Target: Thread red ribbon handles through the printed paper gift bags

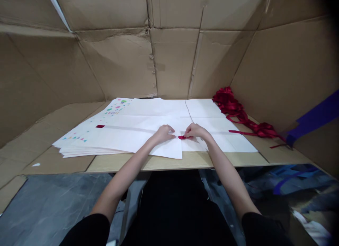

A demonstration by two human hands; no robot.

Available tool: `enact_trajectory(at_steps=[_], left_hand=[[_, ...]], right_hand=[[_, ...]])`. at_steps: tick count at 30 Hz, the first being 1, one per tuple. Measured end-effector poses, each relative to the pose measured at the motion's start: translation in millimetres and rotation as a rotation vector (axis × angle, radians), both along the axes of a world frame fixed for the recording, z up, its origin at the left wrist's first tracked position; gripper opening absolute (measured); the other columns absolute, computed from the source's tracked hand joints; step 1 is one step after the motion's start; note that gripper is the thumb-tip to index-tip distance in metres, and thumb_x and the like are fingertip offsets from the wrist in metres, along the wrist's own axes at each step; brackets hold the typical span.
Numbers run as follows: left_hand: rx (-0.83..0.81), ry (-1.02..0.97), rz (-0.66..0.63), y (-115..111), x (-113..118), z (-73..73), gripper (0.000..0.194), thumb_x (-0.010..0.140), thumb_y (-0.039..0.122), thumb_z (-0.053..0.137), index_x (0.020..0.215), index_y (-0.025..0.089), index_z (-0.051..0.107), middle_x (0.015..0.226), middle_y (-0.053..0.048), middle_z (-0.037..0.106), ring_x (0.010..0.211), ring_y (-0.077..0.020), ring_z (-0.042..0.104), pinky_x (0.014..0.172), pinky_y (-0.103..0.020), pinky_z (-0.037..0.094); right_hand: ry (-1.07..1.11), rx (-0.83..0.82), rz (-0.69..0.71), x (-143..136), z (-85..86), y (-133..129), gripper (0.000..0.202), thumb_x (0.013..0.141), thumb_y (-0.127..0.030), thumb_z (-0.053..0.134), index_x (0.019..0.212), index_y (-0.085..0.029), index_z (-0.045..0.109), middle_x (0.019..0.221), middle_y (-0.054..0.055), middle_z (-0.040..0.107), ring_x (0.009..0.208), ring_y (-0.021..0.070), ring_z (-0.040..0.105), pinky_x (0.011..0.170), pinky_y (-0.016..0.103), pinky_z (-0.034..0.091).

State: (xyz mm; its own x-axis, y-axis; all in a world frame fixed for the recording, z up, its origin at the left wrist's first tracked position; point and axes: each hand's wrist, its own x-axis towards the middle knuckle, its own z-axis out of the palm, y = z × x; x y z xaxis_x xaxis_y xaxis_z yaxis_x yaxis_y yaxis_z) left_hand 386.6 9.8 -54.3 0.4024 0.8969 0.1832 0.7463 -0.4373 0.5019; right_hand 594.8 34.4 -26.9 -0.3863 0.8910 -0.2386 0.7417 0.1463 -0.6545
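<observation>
White, smooth, flat paper sheets (127,138) with colourful printed shapes lay stacked on the pale wooden table (169,164), a dark red, four-sided patch (100,126) towards their left. Near the top sheet's right edge arched the left hand (164,133), its fingers loosely curved, grasping nothing. Just beyond, at that edge, was a small, red fabric piece (181,137), its long axis sideways, its free end pointing left. The right hand (195,130), wrist bent, pinched it between its fingers. Farther right sprawled a tangled, glossy red ribbon heap (233,106).
</observation>
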Motion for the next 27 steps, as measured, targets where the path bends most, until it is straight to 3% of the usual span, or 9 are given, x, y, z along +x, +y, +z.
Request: enact_trajectory(at_steps=[7, 15, 19, 27], left_hand=[[-0.002, 0.122, 0.027, -3, 1, 4.6, 0.032, 0.077, 0.034, 0.065, 0.102, 0.014, 0.069, 0.110, -0.008, 0.065, 0.103, -0.0233, 0.058, 0.092, -0.029, 0.042], [-0.025, 0.086, 0.045, -9, 1, 10.7, 0.037, 0.081, 0.041, 0.059, 0.104, 0.014, 0.069, 0.112, -0.009, 0.065, 0.105, -0.0233, 0.058, 0.092, -0.028, 0.042], [0.000, 0.073, 0.004, -12, 2, 9.9, 0.049, 0.086, 0.052, 0.049, 0.116, 0.016, 0.063, 0.117, -0.009, 0.062, 0.108, -0.0236, 0.056, 0.094, -0.030, 0.040], [0.049, 0.221, -0.022, -19, 10, 7.6, 0.045, 0.094, 0.047, 0.035, 0.127, 0.021, 0.051, 0.123, -0.010, 0.056, 0.119, -0.0228, 0.046, 0.102, -0.043, 0.031]], right_hand=[[0.338, -0.270, -0.123, -3, 3.6, -5, 0.010, 0.058, -0.013, 0.074, 0.064, -0.011, 0.067, 0.055, 0.004, 0.066, 0.053, 0.0131, 0.062, 0.052, 0.019, 0.051], [0.578, -0.345, -0.226, -4, 3.1, -3, 0.015, 0.065, -0.006, 0.069, 0.074, -0.014, 0.060, 0.048, -0.001, 0.058, 0.039, 0.0072, 0.047, 0.038, 0.017, 0.035], [0.811, -0.500, -0.345, -11, -2.3, -1, 0.024, 0.067, 0.002, 0.065, 0.081, -0.015, 0.054, 0.055, 0.000, 0.060, 0.045, 0.0084, 0.052, 0.043, 0.018, 0.036], [1.245, -0.755, -0.461, -26, -17.1, -19, 0.029, 0.071, 0.009, 0.048, 0.082, -0.018, 0.049, 0.069, -0.001, 0.059, 0.061, 0.0081, 0.058, 0.054, 0.016, 0.046]])
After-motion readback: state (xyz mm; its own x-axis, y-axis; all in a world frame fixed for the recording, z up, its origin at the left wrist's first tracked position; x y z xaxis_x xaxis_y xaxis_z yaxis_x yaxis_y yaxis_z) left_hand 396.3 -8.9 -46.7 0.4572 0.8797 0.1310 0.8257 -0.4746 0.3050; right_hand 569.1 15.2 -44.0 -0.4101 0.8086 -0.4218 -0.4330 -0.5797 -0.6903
